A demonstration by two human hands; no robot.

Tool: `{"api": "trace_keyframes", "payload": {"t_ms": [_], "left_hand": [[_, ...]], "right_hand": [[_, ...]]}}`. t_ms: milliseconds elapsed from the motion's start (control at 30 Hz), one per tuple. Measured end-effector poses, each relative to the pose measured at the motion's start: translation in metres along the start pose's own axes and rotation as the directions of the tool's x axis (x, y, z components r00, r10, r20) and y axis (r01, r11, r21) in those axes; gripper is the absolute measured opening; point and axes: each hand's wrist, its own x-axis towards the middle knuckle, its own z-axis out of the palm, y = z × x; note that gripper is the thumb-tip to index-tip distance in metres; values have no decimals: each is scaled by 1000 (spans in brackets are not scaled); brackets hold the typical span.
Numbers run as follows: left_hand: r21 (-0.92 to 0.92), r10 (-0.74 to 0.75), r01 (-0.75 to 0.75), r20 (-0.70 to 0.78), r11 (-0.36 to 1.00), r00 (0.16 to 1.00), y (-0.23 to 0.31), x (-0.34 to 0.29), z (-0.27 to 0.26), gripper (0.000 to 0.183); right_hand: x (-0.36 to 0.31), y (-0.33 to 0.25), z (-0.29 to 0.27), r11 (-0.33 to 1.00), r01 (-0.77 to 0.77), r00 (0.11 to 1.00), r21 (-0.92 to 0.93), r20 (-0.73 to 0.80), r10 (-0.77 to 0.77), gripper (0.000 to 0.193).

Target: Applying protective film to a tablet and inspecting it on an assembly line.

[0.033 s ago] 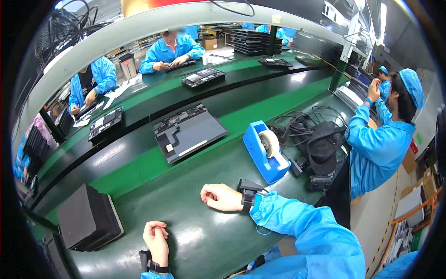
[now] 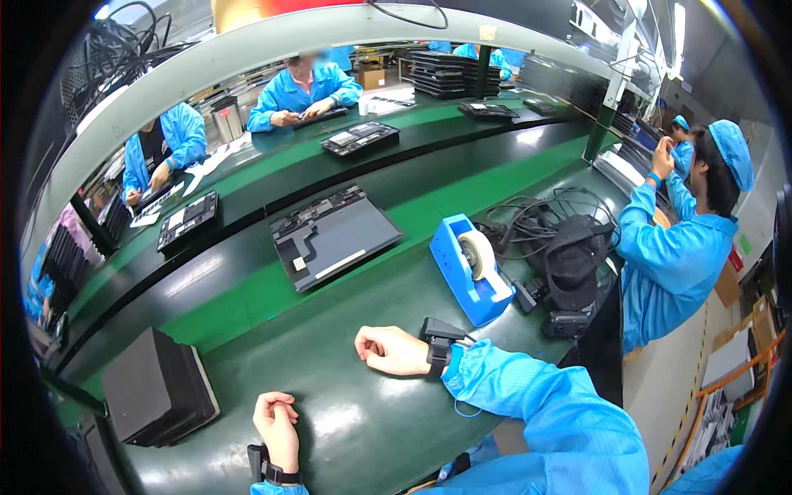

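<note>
Hands (image 2: 394,350) (image 2: 276,425) half-curled, empty; white strip (image 2: 336,263), possibly a label, on grey laptop casing (image 2: 356,235)

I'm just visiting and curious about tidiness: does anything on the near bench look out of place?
Perhaps the tangled dark cables, bunched with what looks like a black cap right of the blue tape dispenser: that jumble looks untidy. I see no spill.

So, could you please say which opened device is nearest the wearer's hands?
The large grey one, left of the tape dispenser; the smaller ones lie farther off.
</note>
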Motion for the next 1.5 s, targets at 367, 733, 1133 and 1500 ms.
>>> {"api": "trace_keyframes", "payload": {"t_ms": [367,733,1133,1500], "left_hand": [[-552,-218,190,15,812,976,29,58,11,7],[-48,-328,330,47,943,943,-1,220,27,26],[-81,-558,553,-51,829,828,-8,296,45,37],[-448,-289,304,104,840,952,-6,258,67,29]], "right_hand": [[1,-4,-7,996,11,999,87,-40,-7,11],[0,14,-4,984,35,997,173,-81,-22,17],[5,20,-4,976,-36,996,215,-67,51,14],[3,18,-4,973,-20,990,232,-129,51,15]]}}
